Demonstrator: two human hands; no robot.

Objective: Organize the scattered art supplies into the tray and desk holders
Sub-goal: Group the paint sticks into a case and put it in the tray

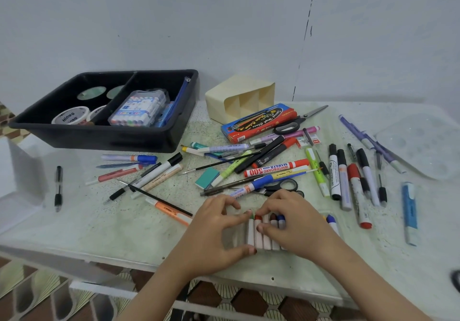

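Head view, looking down at the near edge of the worktop [99,226]: both hands are closed on a row of small markers [261,236], white barrels with green, red, brown and blue caps lying side by side. The left grip [214,231] brackets the row lengthwise, forefinger curled at the cap end and thumb at the near end. The right grip [296,223] curls over the caps from the other side, thumb pressed on a barrel. The markers lie flat on the worktop between the two, touching one another.

The step in hand looks like squaring a loose set into one bundle before lifting it. One more blue-capped marker [332,221] lies just to the right of the right grip, apart from the row, and likely belongs with it.

The next move calls for squeezing the row tight enough that no barrel rolls free, then carrying it beyond and well to the left of the grip, where the black tray [104,136] stands. Its right compartment holds a clear case of markers [139,109], so room beside that looks narrow. The cream desk holder [239,96], well beyond the grip, seems tipped with its openings facing the person, and would probably need righting before it takes pens. Black-handled scissors [283,186] and a heap of pens [261,161] lie just beyond the grip, so the lift should clear them.
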